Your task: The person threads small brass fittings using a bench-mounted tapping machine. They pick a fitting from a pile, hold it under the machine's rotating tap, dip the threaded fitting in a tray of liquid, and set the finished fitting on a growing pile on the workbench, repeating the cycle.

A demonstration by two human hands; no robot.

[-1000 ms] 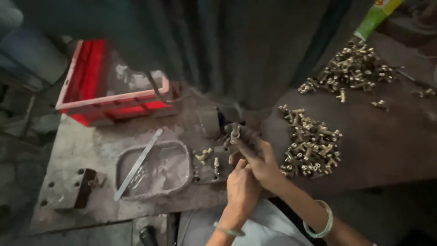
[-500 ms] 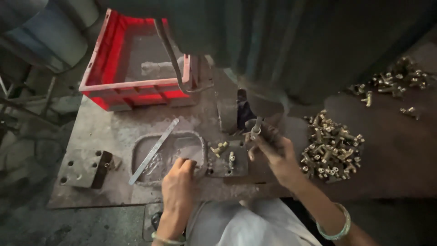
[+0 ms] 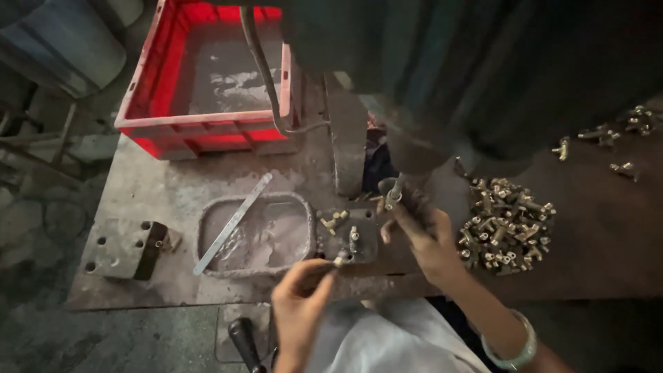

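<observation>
Dim workshop light is falling on a worn grey metal counter (image 3: 152,193) below a dark green machine body (image 3: 497,76).

1. Left hand (image 3: 300,304): its grip is closing thumb and fingertips on a small brass fitting (image 3: 340,258), holding it at the near edge of a dark fixture block (image 3: 349,238) on the counter.
2. Right hand (image 3: 425,238): its fingers are curling around a small metal part (image 3: 394,197) just beneath the machine's spindle; the grip is closed on that part. A pale green bangle (image 3: 514,349) is sitting on this wrist.
3. Two more brass fittings (image 3: 335,221) are lying on top of the fixture block, between the two hands.
4. A pile of brass fittings (image 3: 507,224) is resting on the counter just to the right of the right hand.
5. A shallow metal tray (image 3: 252,235) is sitting just left of the block, with a flat metal strip (image 3: 231,224) lying across its rim.
6. A drilled steel block (image 3: 124,249) is lying near the counter's left edge.
7. A red plastic crate (image 3: 207,131) is standing at the far side.
</observation>
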